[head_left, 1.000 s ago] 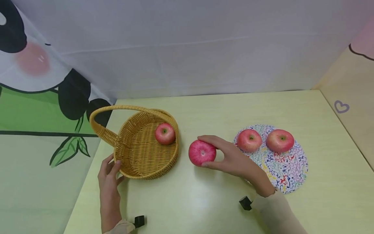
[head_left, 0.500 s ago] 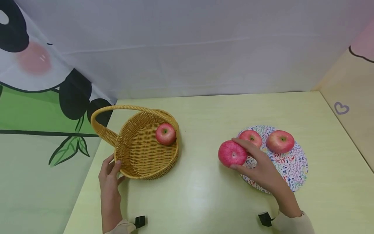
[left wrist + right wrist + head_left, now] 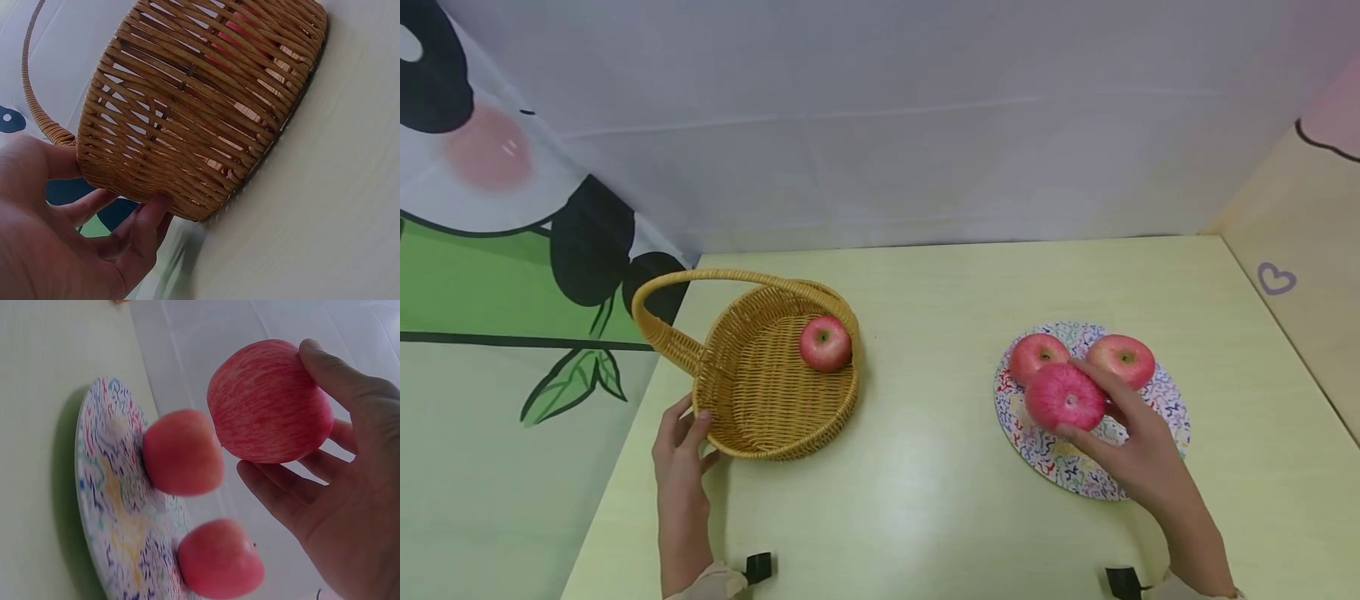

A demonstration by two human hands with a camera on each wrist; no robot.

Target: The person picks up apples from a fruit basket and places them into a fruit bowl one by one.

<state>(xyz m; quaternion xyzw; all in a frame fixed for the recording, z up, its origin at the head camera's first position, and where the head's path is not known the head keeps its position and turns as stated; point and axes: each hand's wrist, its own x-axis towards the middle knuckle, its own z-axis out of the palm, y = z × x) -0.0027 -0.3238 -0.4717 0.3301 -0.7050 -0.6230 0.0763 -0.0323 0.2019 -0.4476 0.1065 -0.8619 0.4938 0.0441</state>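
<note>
My right hand (image 3: 1146, 450) grips a red apple (image 3: 1063, 397) by its sides, its dimpled end turned up. In the right wrist view this apple (image 3: 269, 403) hangs above the round plate (image 3: 106, 481), apart from it. Two more apples, a left one (image 3: 1033, 354) and a right one (image 3: 1123, 358), sit on the patterned plate (image 3: 1060, 467). My left hand (image 3: 681, 467) holds the near left rim of a wicker basket (image 3: 767, 400), thumb at the rim and fingers against the outer wall (image 3: 181, 112). One apple (image 3: 825, 343) lies inside, at the basket's right wall.
The pale table (image 3: 910, 517) carries the basket at left and the plate at right. A tall arched handle (image 3: 662, 292) leans over the basket's left side. Behind the table hangs a white cloth (image 3: 880, 167). Small black devices (image 3: 758, 568) are at both wrists.
My right hand has carried its apple rightward, from the open table near the basket to above the plate. The left hand and basket have stayed in place.
</note>
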